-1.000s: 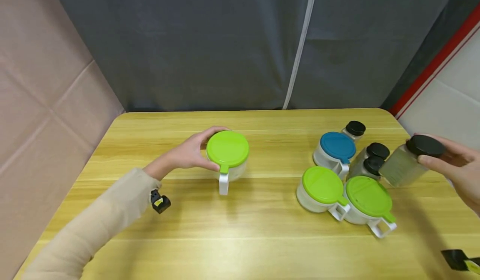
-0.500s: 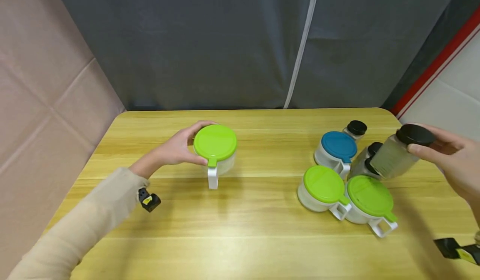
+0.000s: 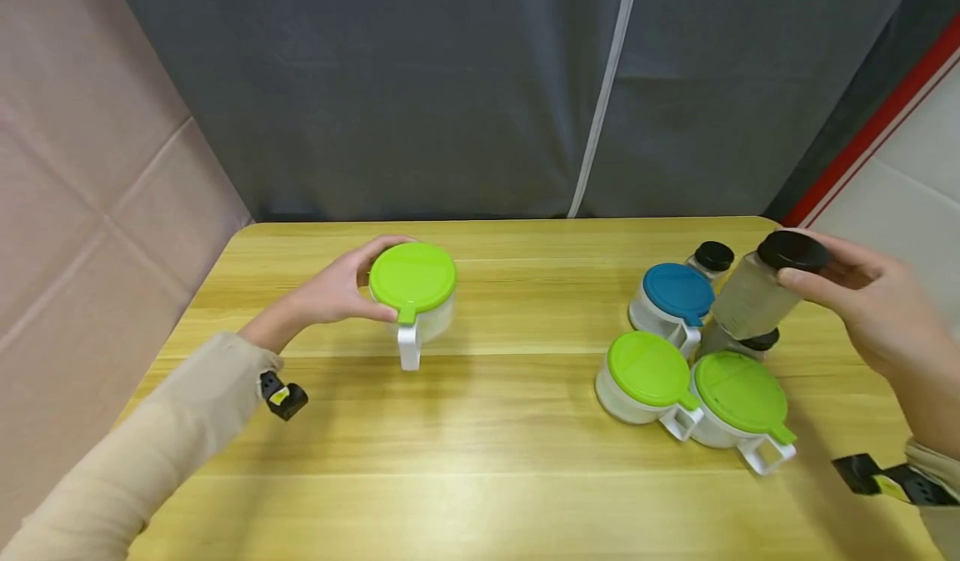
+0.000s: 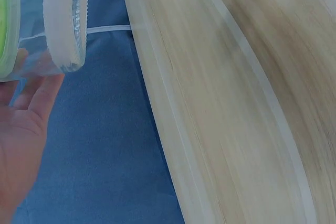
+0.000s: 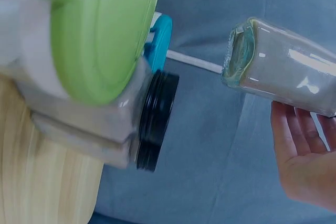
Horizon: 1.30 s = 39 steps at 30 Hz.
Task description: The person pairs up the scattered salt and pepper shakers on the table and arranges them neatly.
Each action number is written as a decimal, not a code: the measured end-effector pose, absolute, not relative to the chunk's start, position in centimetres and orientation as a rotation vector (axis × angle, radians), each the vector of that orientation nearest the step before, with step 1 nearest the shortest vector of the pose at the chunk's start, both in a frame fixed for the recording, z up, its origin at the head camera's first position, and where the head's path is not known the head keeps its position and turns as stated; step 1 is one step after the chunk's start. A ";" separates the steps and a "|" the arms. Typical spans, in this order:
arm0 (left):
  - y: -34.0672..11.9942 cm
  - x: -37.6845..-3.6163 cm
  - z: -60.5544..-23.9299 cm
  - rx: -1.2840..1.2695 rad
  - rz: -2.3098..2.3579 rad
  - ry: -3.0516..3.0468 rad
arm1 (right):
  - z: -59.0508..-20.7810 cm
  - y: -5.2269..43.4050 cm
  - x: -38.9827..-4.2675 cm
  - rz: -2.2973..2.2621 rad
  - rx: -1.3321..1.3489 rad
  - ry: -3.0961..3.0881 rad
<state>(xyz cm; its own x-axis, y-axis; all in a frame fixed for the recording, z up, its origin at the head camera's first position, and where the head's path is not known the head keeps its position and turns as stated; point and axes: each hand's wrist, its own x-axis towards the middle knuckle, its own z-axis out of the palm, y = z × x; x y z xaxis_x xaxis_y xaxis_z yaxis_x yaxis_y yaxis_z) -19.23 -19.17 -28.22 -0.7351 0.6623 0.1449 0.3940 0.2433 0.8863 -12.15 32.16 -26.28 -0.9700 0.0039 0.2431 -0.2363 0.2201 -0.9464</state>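
Above the jar cluster, the right hand (image 3: 870, 307) grips a spice bottle (image 3: 757, 290); the left hand (image 3: 330, 294) grips a green-lidded cup (image 3: 414, 290) on open tabletop (image 3: 510, 428).

Beige long sleeves (image 3: 150, 444); black wrist cameras (image 3: 283, 397) with yellow labels

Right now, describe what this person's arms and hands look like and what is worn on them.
Both hands are bare. The left hand leads into a long beige sleeve; a small black device with a yellow label sits at that wrist. The right hand has a matching black and yellow device and a beige cuff.
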 end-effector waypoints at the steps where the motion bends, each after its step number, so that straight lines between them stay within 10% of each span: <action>1: -19.3 -19.3 -28.2 0.984 1.489 2.256 | -26.2 31.9 -12.3 1.848 0.225 -2.291; 39: -23.7 -19.3 -29.1 0.881 1.524 2.307 | -24.8 21.6 -14.6 1.923 0.373 -2.321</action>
